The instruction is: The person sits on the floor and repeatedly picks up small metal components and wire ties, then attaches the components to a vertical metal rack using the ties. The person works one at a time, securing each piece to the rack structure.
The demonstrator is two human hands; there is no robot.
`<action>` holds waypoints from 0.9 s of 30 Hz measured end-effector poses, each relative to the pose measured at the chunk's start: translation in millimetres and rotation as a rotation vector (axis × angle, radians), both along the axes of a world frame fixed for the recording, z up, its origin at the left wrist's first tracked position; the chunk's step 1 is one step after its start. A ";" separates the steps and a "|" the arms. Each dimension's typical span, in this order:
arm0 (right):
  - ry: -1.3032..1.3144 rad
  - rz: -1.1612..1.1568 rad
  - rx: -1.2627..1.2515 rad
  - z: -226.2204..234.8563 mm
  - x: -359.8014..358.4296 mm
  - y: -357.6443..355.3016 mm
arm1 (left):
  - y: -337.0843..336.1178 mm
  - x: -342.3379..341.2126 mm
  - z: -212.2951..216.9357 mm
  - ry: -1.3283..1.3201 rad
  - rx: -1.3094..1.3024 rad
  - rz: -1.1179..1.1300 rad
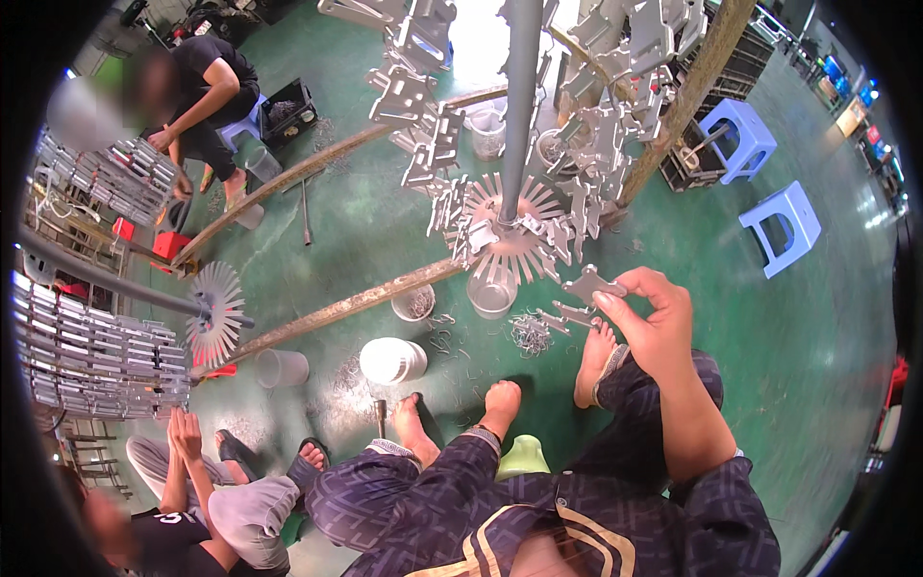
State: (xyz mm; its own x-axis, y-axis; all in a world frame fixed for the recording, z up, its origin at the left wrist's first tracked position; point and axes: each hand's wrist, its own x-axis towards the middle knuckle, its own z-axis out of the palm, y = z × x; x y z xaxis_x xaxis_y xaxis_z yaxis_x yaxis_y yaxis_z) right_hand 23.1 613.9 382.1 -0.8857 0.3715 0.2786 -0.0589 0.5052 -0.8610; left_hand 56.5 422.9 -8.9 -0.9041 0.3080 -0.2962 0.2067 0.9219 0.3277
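Note:
A flat grey metal bracket (586, 285) is pinched between the thumb and fingers of my right hand (656, 315). Another grey bracket (575, 313) shows just below it; I cannot tell whether the two are linked. To the left of that hand stands a rack with a grey pole (520, 115) and a slotted metal disc (492, 258), hung all round with similar brackets (433, 144). My left hand (501, 399) is lower and nearer, above the floor and between my feet. Its fingers look curled in, and anything inside them is hidden.
Wire hooks (532, 334) lie piled on the floor. Nearby stand a clear bucket (490, 296), a bucket of small parts (415, 305) and a white tub (392, 361). Wooden beams (346, 304) cross the area. Blue stools (784, 229) stand right. Two people work at a loaded rack (96, 351) on the left.

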 end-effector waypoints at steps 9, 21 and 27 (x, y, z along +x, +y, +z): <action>-0.051 0.078 -0.078 -8.1 -4.4 -4.9 | -5.2 -81.6 41.7 -0.806 0.176 0.014; -0.079 0.145 0.052 -5.1 -4.5 -17.9 | 4.1 -102.1 342.3 -0.532 1.924 0.119; -0.003 0.191 0.110 -12.1 -6.7 -25.0 | 6.8 -98.9 339.2 -0.591 1.933 0.209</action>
